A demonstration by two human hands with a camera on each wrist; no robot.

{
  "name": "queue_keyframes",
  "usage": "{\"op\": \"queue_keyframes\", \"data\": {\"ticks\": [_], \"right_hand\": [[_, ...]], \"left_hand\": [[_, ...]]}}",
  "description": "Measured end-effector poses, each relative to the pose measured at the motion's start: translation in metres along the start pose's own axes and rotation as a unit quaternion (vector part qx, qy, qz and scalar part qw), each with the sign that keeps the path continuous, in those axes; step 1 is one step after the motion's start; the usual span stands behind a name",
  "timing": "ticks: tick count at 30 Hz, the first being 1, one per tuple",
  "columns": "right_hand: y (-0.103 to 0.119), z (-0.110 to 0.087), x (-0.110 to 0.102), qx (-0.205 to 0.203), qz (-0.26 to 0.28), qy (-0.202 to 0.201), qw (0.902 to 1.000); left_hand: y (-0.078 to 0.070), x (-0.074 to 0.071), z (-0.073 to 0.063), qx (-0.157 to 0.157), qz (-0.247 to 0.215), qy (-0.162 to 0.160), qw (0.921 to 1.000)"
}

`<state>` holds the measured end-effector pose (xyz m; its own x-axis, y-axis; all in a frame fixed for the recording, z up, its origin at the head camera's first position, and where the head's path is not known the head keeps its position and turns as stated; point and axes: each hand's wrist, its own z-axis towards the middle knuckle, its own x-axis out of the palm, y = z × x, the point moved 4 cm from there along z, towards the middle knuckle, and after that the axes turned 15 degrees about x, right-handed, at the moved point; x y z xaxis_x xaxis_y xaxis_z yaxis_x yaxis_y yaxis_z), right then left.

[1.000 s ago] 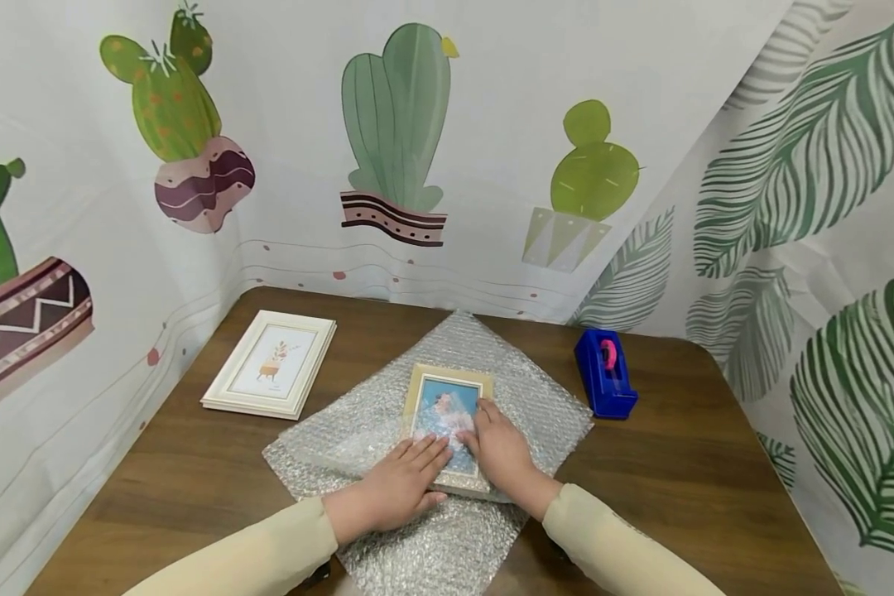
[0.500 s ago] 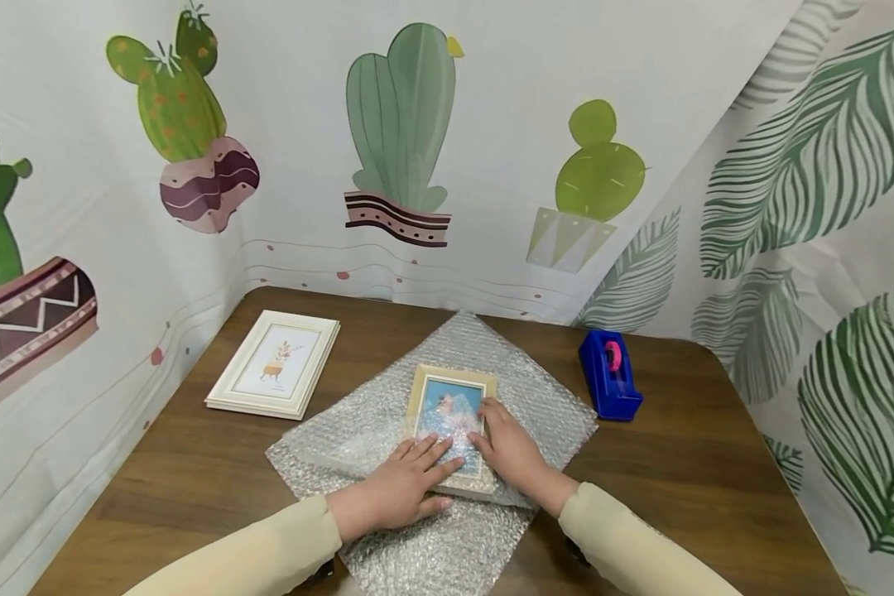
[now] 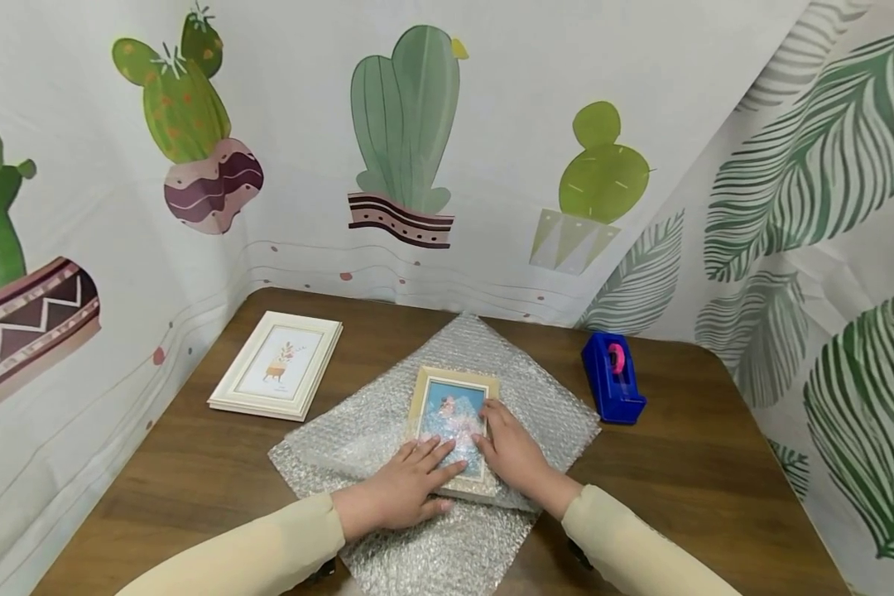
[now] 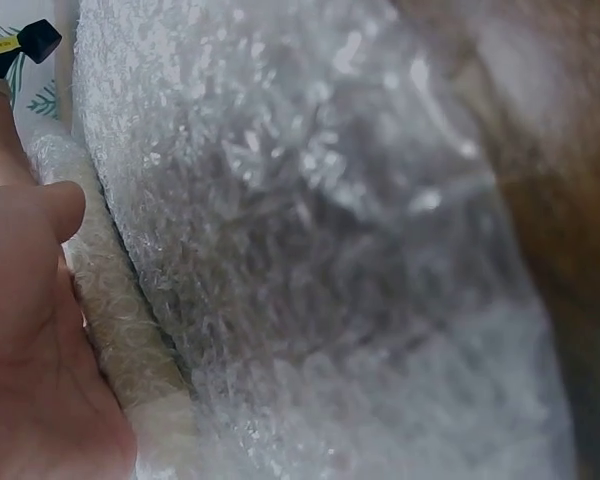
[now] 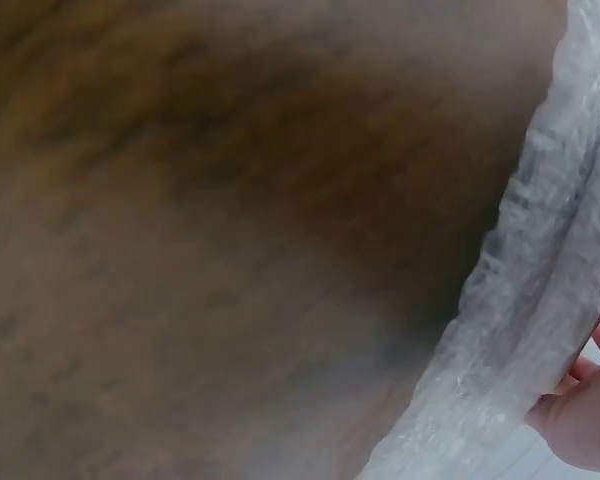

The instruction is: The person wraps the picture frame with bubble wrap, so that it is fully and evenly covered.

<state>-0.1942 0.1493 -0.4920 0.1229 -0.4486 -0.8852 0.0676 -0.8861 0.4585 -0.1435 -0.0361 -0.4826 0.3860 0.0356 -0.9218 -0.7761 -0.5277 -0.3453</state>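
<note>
A cream picture frame (image 3: 420, 387) with a blue picture lies on a sheet of bubble wrap (image 3: 462, 335) set cornerwise on the table. A folded flap of the wrap covers the frame's lower part. My left hand (image 3: 398, 488) rests on the flap at the lower left, its fingers spread over the glass side. On the right edge my right hand (image 3: 517, 455) presses with extended fingers, the thumb over the picture. In the left wrist view, wrap (image 4: 280, 200) runs along beside the palm; in the right wrist view, the right thumb and fingers (image 5: 585, 420) show past the wrapped edge.
A white picture frame (image 3: 227, 389) with a plant print lies at the back left. A blue tape dispenser (image 3: 614, 397) with pink tape stands to the right of the wrap. Behind the wooden table (image 3: 663, 497) hangs a cactus-printed cloth (image 3: 507, 124).
The fingers of my left hand have spread apart on the flap. My right hand stays at the frame's right edge. The whole head view has shifted slightly.
</note>
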Motion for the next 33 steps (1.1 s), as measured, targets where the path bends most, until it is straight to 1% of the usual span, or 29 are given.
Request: {"op": "queue_keyframes", "data": {"ticks": [2, 5, 7, 9, 11, 15, 19, 26, 29, 33], "right_hand": [[-0.002, 0.001, -0.001, 0.001, 0.007, 0.011, 0.9999], [-0.003, 0.005, -0.007, -0.001, 0.042, 0.026, 0.9988], [-0.004, 0.011, -0.014, 0.006, 0.07, 0.031, 0.9971], [-0.007, 0.02, -0.022, 0.022, 0.099, 0.027, 0.9945], [-0.012, 0.031, -0.029, 0.049, 0.118, 0.027, 0.9914], [-0.025, 0.054, -0.038, 0.096, 0.143, 0.034, 0.9845], [-0.037, 0.075, -0.04, 0.118, 0.142, 0.045, 0.9818], [-0.052, 0.105, -0.038, 0.114, 0.114, 0.057, 0.9853], [-0.054, 0.113, -0.038, 0.116, 0.092, 0.063, 0.987], [-0.053, 0.116, -0.038, 0.126, 0.065, 0.068, 0.9876]], "left_hand": [[0.0, 0.001, 0.0, -0.002, 0.0, 0.004, 1.0], [-0.001, 0.002, -0.001, -0.005, -0.005, 0.004, 1.0], [0.0, 0.001, -0.001, -0.007, -0.006, 0.003, 1.0], [0.0, 0.001, -0.002, -0.009, -0.012, 0.003, 0.9999], [0.0, 0.001, -0.001, -0.009, -0.013, 0.002, 0.9999], [0.0, 0.001, 0.0, -0.006, -0.015, -0.003, 0.9999], [0.0, 0.001, 0.0, -0.006, -0.012, -0.005, 0.9999], [0.0, 0.001, -0.001, -0.004, -0.007, -0.003, 1.0], [0.0, 0.002, 0.0, -0.006, -0.006, 0.0, 1.0], [0.0, 0.004, 0.001, -0.005, 0.0, 0.001, 1.0]]}}
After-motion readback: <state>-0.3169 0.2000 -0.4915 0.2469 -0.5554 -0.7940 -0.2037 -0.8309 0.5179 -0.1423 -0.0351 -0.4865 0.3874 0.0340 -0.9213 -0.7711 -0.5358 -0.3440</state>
